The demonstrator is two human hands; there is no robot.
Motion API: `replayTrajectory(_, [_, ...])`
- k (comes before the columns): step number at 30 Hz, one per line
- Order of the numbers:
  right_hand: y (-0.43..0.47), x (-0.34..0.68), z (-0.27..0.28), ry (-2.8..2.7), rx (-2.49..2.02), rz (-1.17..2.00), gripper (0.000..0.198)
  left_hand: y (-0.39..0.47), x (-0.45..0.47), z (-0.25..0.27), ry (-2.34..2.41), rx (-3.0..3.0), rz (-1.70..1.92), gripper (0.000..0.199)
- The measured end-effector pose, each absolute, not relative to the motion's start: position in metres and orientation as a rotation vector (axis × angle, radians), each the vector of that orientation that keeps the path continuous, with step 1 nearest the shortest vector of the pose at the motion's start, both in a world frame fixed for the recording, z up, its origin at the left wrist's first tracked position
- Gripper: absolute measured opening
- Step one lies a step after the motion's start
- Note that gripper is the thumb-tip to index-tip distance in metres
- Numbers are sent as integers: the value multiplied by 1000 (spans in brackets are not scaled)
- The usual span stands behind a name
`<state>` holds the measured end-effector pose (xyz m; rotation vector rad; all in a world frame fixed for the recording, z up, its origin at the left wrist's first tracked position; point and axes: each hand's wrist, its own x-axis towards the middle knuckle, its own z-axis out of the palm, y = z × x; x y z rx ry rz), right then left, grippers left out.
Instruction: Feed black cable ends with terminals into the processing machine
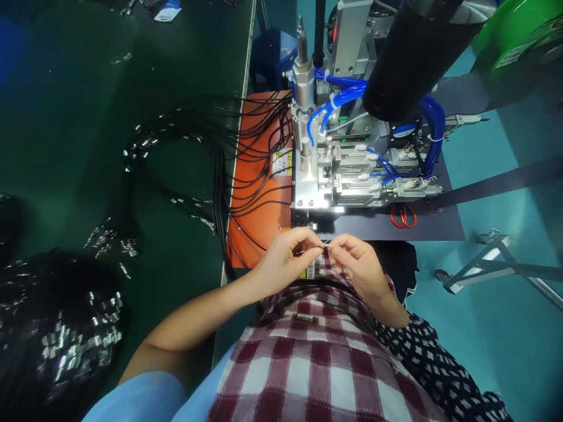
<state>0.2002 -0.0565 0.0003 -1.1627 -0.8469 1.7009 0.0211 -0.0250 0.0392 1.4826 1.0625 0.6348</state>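
Note:
My left hand [295, 256] pinches the end of a thin black cable [250, 237] in front of the machine. Facing it, my right hand [355, 258] is closed in a pinch on the fine light-coloured wire ends [326, 244] that come out of that cable. The fingertips of both hands nearly meet just past the checked apron [303, 351]. More black cables [259, 126] run across an orange plate [259, 225] into the side of the metal machine [308, 181], just ahead of my hands.
On the dark green table to the left lie a looped cable bundle [215, 176] and a large cable heap [57, 328] with shiny ends. Red-handled scissors [403, 217] rest by the machine. A black cylinder [409, 58] overhangs it; a wheeled metal stand [497, 264] is at right.

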Motion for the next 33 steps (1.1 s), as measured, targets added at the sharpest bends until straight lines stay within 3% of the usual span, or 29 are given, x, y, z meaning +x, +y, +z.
replayTrajectory(10, [-56, 187, -4, -954, -1152, 1667, 23, -23, 23, 41, 938, 1052, 638, 25])
replayTrajectory(20, [-67, 176, -4, -1067, -1217, 1509, 20, -29, 26, 27, 972, 811, 763, 25])
replayTrajectory(27, [-70, 185, 1, -1072, -1301, 1330, 15, -26, 15, 38, 1028, 1324, 644, 15])
replayTrajectory(33, [-53, 209, 10, -1253, -1265, 1297, 11, -29, 10, 41, 999, 1504, 746, 10])
